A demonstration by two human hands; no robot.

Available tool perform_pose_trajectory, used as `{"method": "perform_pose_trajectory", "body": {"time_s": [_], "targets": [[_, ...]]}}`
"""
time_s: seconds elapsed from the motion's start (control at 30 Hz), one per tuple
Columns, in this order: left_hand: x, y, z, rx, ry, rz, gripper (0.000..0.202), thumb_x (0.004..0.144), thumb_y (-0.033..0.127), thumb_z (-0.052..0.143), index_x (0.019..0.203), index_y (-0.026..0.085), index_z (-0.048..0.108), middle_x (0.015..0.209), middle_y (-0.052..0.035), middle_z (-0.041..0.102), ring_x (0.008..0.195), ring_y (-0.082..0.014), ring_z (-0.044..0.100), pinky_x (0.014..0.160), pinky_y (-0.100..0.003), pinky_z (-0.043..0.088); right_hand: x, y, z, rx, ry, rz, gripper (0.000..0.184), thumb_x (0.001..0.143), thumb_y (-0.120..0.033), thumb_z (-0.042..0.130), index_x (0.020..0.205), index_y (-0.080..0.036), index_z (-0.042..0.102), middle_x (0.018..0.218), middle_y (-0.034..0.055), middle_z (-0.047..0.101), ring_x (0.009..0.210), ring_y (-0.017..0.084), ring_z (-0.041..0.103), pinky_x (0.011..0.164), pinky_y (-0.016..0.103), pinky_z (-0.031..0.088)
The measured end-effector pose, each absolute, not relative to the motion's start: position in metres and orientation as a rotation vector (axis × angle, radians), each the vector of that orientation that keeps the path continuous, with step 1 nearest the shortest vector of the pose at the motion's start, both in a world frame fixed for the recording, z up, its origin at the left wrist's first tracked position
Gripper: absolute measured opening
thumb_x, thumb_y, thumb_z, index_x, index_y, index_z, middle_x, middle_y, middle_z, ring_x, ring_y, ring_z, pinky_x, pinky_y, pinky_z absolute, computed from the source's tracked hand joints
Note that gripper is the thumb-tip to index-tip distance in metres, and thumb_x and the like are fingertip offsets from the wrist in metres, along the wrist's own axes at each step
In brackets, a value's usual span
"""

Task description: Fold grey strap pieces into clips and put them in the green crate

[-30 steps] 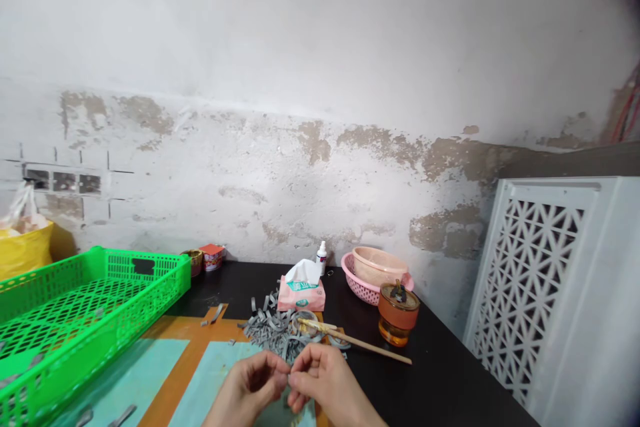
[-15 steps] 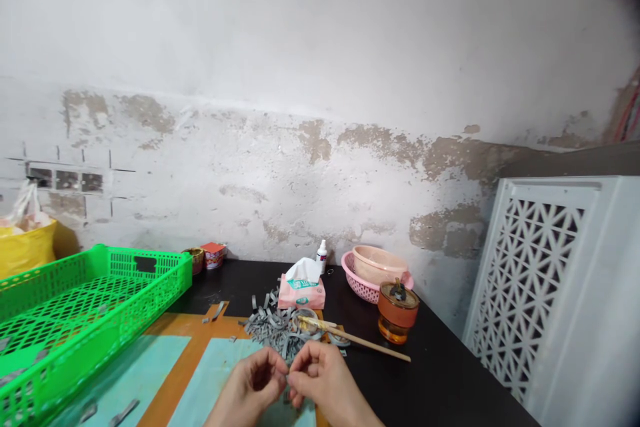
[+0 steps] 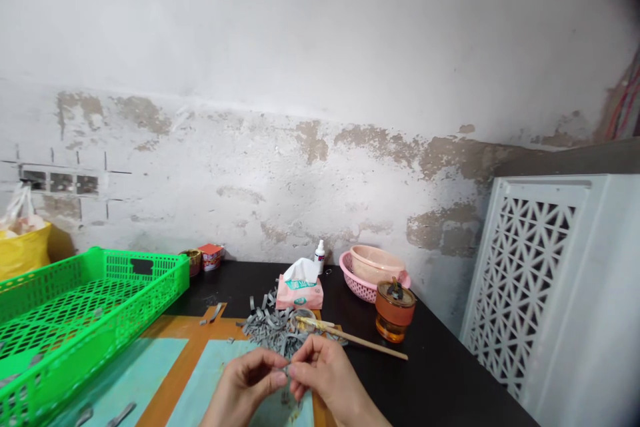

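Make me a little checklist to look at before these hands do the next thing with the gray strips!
1. Left hand and right hand pinching the small gray piece: ok.
2. Pile of gray strips within reach: ok, just past the hands.
3. Strips tidy: not ok, they lie in a loose heap.
4. Wooden stick clear of the hands: ok, it lies to the right.
5. Green plastic tray nearby: ok, on the left.
6. Piece's whole shape: cannot tell, fingers hide it.

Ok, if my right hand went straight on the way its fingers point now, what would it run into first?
Probably the left hand, which meets the right hand at a small grey strip, though depth is hard to judge from this view.
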State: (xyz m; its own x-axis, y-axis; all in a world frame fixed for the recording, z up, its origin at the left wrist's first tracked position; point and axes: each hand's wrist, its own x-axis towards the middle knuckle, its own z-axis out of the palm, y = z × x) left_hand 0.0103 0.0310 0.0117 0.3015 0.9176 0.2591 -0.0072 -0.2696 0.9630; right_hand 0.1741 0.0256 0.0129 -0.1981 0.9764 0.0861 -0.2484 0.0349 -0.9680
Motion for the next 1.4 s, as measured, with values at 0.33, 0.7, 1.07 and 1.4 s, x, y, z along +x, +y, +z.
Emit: {"method": "perform_pose_trajectory", "body": {"time_s": [0.33, 0.7, 1.07, 1.4], "targets": [[0.012, 0.022, 0.019, 1.648, 0.885, 1.329, 0.021, 0.067, 0.048, 0.076, 0.073, 0.028, 0.082, 0.071, -0.0053, 0.071, 0.072, -0.0254, 0.066, 0.068, -0.031, 0.051, 0.172, 0.018, 0.019, -0.704, -1.099, 1.540, 0.042, 0.052, -0.036, 0.087, 0.067, -0.014, 0.055, 0.051, -0.0020, 0.059, 0.047, 0.011, 0.055, 0.050, 0.023, 0.041], [0.012, 0.016, 0.015, 1.864, 0.888, 1.470, 0.013, 0.078, 0.035, 0.071, 0.084, 0.033, 0.081, 0.072, -0.0039, 0.070, 0.070, -0.0230, 0.065, 0.065, -0.028, 0.049, 0.165, 0.013, 0.020, -0.594, -1.102, 1.541, 0.046, 0.055, -0.038, 0.085, 0.067, -0.017, 0.046, 0.062, -0.0031, 0.060, 0.044, 0.007, 0.053, 0.046, 0.019, 0.038], [0.008, 0.013, 0.022, 1.945, 0.852, 1.384, 0.015, 0.082, 0.033, 0.067, 0.086, 0.028, 0.080, 0.077, -0.0048, 0.070, 0.073, -0.0227, 0.064, 0.067, -0.027, 0.049, 0.165, 0.008, 0.025, -0.472, -1.014, 1.657, 0.048, 0.054, -0.030, 0.087, 0.071, -0.019, 0.044, 0.068, -0.0051, 0.058, 0.046, 0.004, 0.051, 0.046, 0.018, 0.035], [0.011, 0.016, 0.027, 1.877, 0.850, 1.451, 0.008, 0.073, 0.034, 0.076, 0.075, 0.026, 0.078, 0.080, -0.0028, 0.065, 0.074, -0.0204, 0.063, 0.065, -0.025, 0.050, 0.168, 0.012, 0.019, -0.522, -1.077, 1.591, 0.049, 0.054, -0.029, 0.088, 0.074, -0.019, 0.045, 0.070, -0.0054, 0.058, 0.045, 0.004, 0.050, 0.045, 0.017, 0.035]]}}
